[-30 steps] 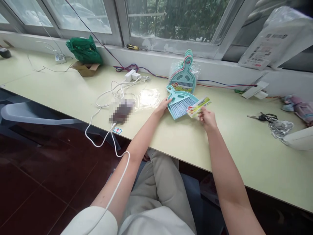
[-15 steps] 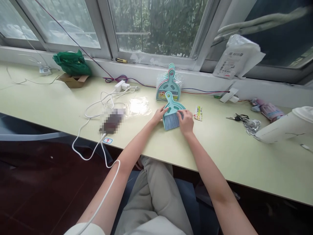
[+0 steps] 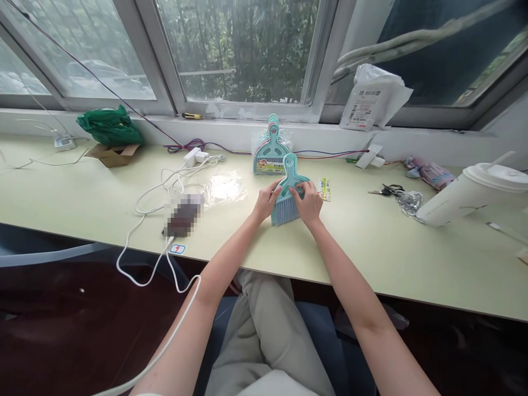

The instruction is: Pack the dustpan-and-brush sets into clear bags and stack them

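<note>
A small turquoise brush and dustpan set (image 3: 285,209) with grey-blue bristles is held above the pale table, its handle pointing away from me. My left hand (image 3: 266,202) grips its left edge, thumb on the front. On its right side my right hand (image 3: 308,201) presses with bent fingers on the body above the bristles. Just behind stands a stack of similar turquoise sets (image 3: 271,151) in clear plastic, with a printed label low on the front. A small yellow-green card (image 3: 324,188) lies right of my right hand.
Clear plastic wrap (image 3: 225,188), a phone (image 3: 183,215) and white cables (image 3: 142,212) lie to the left. Behind them are a cardboard box (image 3: 113,155) and a green bag (image 3: 109,126). Keys (image 3: 391,190) and a large white cup (image 3: 470,193) are at the right.
The camera view has shifted. My right hand has moved up the brush set, from beside the bristles onto its body. My left hand still holds the left edge.
</note>
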`<state>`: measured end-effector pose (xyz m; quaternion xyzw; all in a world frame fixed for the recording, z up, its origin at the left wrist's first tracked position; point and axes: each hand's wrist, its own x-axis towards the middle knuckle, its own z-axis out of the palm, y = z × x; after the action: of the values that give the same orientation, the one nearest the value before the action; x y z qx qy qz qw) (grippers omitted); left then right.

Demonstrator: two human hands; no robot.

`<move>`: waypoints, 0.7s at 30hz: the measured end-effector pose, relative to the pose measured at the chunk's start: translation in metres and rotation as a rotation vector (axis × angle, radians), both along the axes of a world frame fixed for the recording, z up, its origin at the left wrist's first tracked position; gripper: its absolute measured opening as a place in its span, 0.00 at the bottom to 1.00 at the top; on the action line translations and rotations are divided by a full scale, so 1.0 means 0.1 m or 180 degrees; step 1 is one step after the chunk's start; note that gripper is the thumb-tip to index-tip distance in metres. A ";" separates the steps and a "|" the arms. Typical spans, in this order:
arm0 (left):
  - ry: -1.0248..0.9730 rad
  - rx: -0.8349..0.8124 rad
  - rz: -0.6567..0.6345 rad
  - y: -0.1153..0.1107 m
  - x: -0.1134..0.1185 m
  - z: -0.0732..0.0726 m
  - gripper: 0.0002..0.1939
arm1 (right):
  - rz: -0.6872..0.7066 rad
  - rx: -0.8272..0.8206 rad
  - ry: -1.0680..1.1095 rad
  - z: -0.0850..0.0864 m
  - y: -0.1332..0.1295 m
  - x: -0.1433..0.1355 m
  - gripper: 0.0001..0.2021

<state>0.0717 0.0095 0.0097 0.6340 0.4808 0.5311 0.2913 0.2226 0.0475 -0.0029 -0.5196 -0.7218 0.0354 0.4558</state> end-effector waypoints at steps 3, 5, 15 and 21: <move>0.0300 0.0460 0.0159 0.01 -0.02 -0.02 0.25 | -0.0105 0.0142 -0.0004 0.08 -0.06 0.00 0.20; 0.0447 0.0796 0.0238 0.04 -0.05 -0.03 0.25 | -0.0149 0.0186 -0.0078 0.13 -0.10 0.00 0.20; 0.1551 0.1565 0.0877 0.18 -0.28 -0.11 0.19 | -0.0182 0.0052 -0.0188 0.14 -0.16 -0.05 0.18; 0.2253 0.1527 0.1307 0.14 -0.32 -0.05 0.21 | -0.0184 0.0439 -0.0257 0.22 -0.14 -0.07 0.16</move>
<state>0.0398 0.0232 0.0044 0.7172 0.5297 0.4250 -0.1561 0.2156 0.0337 0.0190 -0.5087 -0.7250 -0.0485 0.4618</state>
